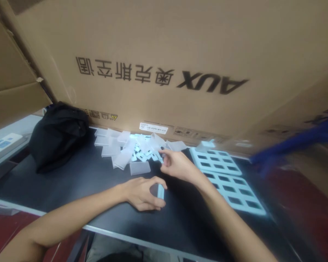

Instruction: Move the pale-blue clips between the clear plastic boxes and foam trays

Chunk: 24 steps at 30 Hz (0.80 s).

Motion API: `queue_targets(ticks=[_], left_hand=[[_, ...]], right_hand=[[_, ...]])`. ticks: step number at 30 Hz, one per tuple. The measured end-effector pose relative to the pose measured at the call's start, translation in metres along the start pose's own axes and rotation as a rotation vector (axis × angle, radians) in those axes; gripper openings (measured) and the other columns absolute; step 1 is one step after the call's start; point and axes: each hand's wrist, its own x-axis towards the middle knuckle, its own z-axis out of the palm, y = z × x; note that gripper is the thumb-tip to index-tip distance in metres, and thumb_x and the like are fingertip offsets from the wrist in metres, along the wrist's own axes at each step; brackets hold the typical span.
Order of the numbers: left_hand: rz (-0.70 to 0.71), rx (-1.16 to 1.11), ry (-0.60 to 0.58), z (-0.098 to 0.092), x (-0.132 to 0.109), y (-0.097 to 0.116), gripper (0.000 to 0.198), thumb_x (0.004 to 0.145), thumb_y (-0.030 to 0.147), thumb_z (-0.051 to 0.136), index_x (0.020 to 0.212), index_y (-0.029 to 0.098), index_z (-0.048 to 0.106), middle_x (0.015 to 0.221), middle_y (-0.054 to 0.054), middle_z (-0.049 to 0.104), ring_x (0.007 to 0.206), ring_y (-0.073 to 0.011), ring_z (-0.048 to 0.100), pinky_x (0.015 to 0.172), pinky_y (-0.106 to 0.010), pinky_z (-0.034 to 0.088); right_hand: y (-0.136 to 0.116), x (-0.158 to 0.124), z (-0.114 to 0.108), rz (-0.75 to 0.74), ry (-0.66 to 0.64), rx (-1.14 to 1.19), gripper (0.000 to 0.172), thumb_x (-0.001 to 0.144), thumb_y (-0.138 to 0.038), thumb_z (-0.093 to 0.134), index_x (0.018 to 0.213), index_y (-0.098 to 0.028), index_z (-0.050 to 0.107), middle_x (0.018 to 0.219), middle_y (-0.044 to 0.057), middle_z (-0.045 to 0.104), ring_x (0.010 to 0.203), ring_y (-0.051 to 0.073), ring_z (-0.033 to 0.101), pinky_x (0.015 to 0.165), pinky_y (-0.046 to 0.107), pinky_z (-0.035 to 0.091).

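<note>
L hand (142, 194) pinches small pale-blue plastic strip (160, 191) upright on black tabletop (71, 182), prob. to steady it; R hand (177, 165), fingers curled, grip unclear, reaches translucent plastic cap pile (131, 151) at 12 o'clock.

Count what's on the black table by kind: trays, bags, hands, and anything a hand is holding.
Trays: 2
Bag: 1
Hands: 2, left hand and right hand
Blue piece, pinched in the left hand: 1
Total: 6

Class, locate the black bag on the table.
In the head view, the black bag sits far left, against the cardboard box, left of the clear plastic pieces.
</note>
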Motion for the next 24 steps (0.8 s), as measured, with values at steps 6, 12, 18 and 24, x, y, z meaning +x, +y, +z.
queue_targets(ticks=[6, 12, 18, 24], left_hand=[[-0.004, -0.017, 0.066, -0.001, 0.001, -0.003, 0.022, 0.097, 0.046, 0.059, 0.106, 0.034, 0.075, 0.140, -0.005, 0.044, 0.054, -0.0011, 0.034, 0.051, -0.018, 0.048], [-0.005, -0.014, 0.183, 0.000, 0.005, -0.003, 0.020, 0.095, 0.041, 0.062, 0.111, 0.031, 0.070, 0.144, -0.008, 0.047, 0.052, -0.0002, 0.038, 0.047, -0.016, 0.045], [-0.006, -0.158, 0.356, 0.005, 0.008, -0.002, 0.035, 0.087, 0.032, 0.060, 0.120, 0.024, 0.051, 0.141, -0.017, 0.057, 0.080, -0.0155, 0.071, 0.060, -0.027, 0.059], [0.002, -0.242, 0.398, 0.009, 0.013, -0.003, 0.051, 0.080, 0.020, 0.064, 0.125, 0.022, 0.041, 0.147, -0.025, 0.053, 0.128, -0.0317, 0.064, 0.087, -0.043, 0.064]], right_hand=[[0.039, -0.044, 0.007, 0.038, 0.107, 0.564, 0.065, 0.066, -0.023, 0.066, 0.130, -0.015, 0.057, 0.075, -0.007, 0.059, 0.055, 0.010, 0.057, 0.056, 0.025, 0.050], [0.044, -0.063, 0.016, -0.027, 0.180, 0.816, 0.067, 0.073, -0.022, 0.070, 0.134, -0.025, 0.044, 0.076, -0.010, 0.056, 0.048, 0.007, 0.055, 0.044, 0.020, 0.046], [0.032, -0.068, 0.032, -0.153, 0.381, 0.927, 0.047, 0.082, -0.028, 0.073, 0.115, -0.029, 0.040, 0.080, -0.009, 0.061, 0.051, 0.010, 0.064, 0.046, 0.021, 0.053], [0.024, -0.071, 0.048, -0.141, 0.393, 0.898, 0.034, 0.087, -0.033, 0.071, 0.105, -0.027, 0.043, 0.083, -0.006, 0.062, 0.056, 0.009, 0.064, 0.054, 0.022, 0.056]])
